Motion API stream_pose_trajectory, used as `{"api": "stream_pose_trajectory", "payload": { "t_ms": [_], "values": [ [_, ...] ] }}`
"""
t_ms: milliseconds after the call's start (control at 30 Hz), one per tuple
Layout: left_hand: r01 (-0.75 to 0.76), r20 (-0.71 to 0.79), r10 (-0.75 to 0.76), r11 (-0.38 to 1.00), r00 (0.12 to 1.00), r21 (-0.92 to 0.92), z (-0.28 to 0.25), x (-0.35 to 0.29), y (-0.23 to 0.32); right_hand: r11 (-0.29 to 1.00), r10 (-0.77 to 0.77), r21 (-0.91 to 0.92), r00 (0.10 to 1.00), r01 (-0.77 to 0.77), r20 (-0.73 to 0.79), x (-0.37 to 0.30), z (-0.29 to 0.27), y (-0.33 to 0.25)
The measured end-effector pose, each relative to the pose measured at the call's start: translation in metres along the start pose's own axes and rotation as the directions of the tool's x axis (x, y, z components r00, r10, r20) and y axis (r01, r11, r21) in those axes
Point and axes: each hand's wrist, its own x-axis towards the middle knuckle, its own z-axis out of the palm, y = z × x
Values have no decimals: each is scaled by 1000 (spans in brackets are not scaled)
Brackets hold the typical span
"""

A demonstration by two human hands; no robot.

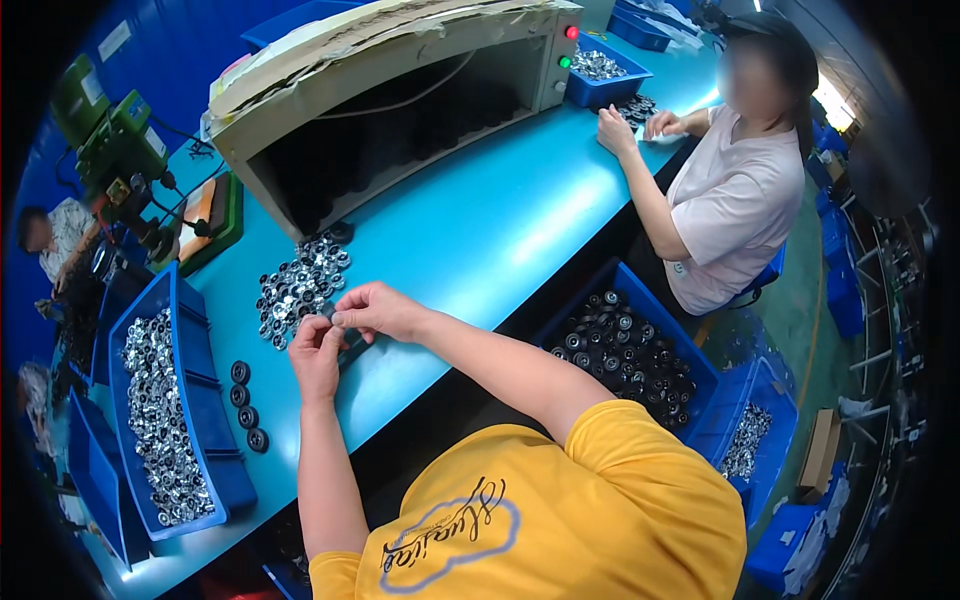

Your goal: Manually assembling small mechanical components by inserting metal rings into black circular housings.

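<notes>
Just in front of me, my left hand [317,352] and my right hand [378,312] meet over the near part of the blue-green tabletop [470,245]. Both are closed, thumbs and fingertips pinched together around something small that the fingers cover. A dark piece [356,346] shows beneath my right hand; its kind is unclear. Right beyond my hands lies a heap of small shiny metal round parts with dark centres [300,285]. To the left of my left forearm, several black wheels [240,395] form a short row along the table.
A blue bin [190,350] of metal parts stands at the left, beside a green machine [115,140]. At the back is a dark-mouthed machine housing [235,130]. A co-worker [740,190] sits right; near me is a bin of black wheels [625,350]. Another person [70,235] is far left.
</notes>
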Motion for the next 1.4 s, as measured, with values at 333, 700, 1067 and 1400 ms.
{"api": "stream_pose_trajectory", "payload": {
  "t_ms": [333, 700, 1067, 1400],
  "values": [
    [148, 57, -140, 969, 989, -197, -11, -4, 0, 946, -156, -289, 988, 145, -16, 2, 10, 5],
    [115, 25, -114, 990, 993, -82, -3, -7, 19, 998, -52, -47, 998, 50, -26, 0, 12, 7],
    [-3, 6, 3, 997, 1000, -78, -7, -4, 15, 995, 69, 76, 998, -69, 0, -4, 24, -7],
    [-96, -16, 101, 978, 995, 186, 4, -10, 20, 999, -28, 31, 998, 30, -51, -1, 13, 6]
  ]
}}
